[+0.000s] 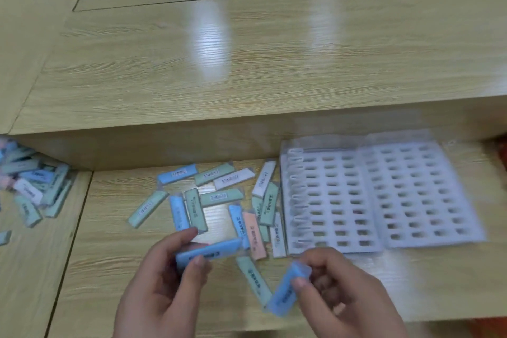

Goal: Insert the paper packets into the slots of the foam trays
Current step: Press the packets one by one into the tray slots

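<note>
Pickup stage: we grip one blue packet (216, 250) in our left hand (162, 282) and pinch a second packet (285, 293) in our right hand (345, 291), near the foam trays (380, 214) on the bench (109, 255). Next, we judge, each needs aligning over an empty slot.

Left hand (164, 282), fingers curled, grip on level blue packet (216, 250) — right hand (345, 293) pinching tilted blue packet (285, 293)

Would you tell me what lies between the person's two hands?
The head view shows a green packet lying flat between the left hand and right hand.
</note>
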`<state>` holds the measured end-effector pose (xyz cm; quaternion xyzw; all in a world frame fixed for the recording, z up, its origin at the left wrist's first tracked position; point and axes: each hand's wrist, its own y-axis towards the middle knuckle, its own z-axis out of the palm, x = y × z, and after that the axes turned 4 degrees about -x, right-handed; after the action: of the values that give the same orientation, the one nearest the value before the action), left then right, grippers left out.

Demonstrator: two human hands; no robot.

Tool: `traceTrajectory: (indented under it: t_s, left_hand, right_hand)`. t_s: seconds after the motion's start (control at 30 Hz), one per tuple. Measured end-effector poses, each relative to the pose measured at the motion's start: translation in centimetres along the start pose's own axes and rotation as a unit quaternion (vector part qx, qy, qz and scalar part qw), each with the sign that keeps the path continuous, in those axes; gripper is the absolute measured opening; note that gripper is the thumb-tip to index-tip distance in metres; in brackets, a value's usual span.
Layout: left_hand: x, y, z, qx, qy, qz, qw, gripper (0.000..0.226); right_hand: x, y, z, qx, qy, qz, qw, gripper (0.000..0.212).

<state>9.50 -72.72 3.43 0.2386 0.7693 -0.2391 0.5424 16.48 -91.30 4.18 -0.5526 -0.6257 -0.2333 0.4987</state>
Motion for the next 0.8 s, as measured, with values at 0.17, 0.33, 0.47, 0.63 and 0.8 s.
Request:
traceTrajectory:
  t_s: [0.17,0.33,0.47,0.63,0.8]
  left_hand:
    - [-2.0,-2.7,3.6,0.017,-0.034,-0.018,0.999,0.029]
    - [-4.1,-4.9,7.1,0.043,-0.042,-0.027,0.998,0.016]
    - [-5.4,-6.0,10.3,0.07,-0.124,-0.095,0.985,0.016]
    - [-6.0,-7.2,14.5,0.117,-0.155,-0.139,0.971,0.007]
    - [-5.6,-6.9,15.2,0.188,0.051,0.04,0.98,0.03]
  right_hand:
    - [-1.6,0.3,-6.2,-0.032,-0.022,-0.038,0.999,0.037]
    - [-3.0,1.5,-10.1,-0.029,0.003,-0.047,0.998,0.024]
    - [-3.1,2.3,-11.5,0.012,0.047,-0.075,0.996,0.01]
    - [-3.5,3.0,-12.6,0.052,0.157,-0.063,0.984,0.009]
    - [-3.6,4.2,-14.1,0.062,0.105,-0.125,0.985,0.019]
